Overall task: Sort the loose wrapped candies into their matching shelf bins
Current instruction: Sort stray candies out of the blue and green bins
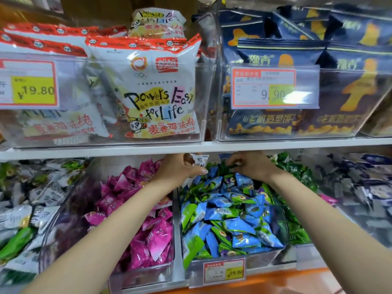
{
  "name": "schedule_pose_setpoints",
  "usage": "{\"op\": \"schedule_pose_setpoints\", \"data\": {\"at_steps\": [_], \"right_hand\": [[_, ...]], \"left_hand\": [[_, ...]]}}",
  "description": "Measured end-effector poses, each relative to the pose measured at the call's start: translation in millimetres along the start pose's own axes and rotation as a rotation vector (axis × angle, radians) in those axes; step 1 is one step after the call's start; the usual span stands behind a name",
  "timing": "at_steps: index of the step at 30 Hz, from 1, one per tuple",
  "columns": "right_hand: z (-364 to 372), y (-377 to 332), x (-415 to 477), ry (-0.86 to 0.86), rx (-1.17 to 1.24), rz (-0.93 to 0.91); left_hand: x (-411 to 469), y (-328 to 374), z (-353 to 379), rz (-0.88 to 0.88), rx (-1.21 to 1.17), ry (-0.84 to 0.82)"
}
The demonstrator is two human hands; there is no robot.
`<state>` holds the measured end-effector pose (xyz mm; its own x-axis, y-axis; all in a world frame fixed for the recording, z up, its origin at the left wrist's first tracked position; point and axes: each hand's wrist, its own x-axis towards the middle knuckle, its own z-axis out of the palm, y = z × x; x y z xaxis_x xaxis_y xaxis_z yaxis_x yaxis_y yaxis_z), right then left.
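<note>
Two pinches: left fingers (200, 172) hold white candy (199, 160), right fingers (231, 160) green candy (233, 166).

White candy (199, 161): mostly covered by the left hand (180, 168), print only partly readable. Right hand (252, 166): fingertips sunk in wrappers at the back of the blue candy bin (261, 261), can't tell if they pinch anything. Lower price label (224, 270): fine print too small. Upper-left price tag (27, 83): cut by left edge. Far-right candies (360, 183): blurred, wrappers unreadable. Navy bags (318, 28): clipped at top and right edges.
</note>
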<state>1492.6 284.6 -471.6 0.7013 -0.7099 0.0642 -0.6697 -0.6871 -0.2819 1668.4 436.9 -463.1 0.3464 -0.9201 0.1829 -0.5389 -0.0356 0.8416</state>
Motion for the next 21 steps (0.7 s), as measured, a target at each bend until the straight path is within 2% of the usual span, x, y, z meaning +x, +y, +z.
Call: {"op": "schedule_pose_setpoints", "data": {"at_steps": [3,9,15,21], "right_hand": [[2,-3,-3,-0.118,-0.033,0.009],[2,-12,4,-0.198,-0.079,0.046],[4,-5,6,-0.078,0.012,0.008],[-6,-10,-16,0.167,0.408,0.062]], "left_hand": [[-5,3,1,-0.022,-0.078,-0.011],[-14,0,2,0.003,-0.153,-0.002],[-17,-6,1,0.017,-0.101,-0.004],[-18,-2,5,0.011,-0.135,0.009]]}}
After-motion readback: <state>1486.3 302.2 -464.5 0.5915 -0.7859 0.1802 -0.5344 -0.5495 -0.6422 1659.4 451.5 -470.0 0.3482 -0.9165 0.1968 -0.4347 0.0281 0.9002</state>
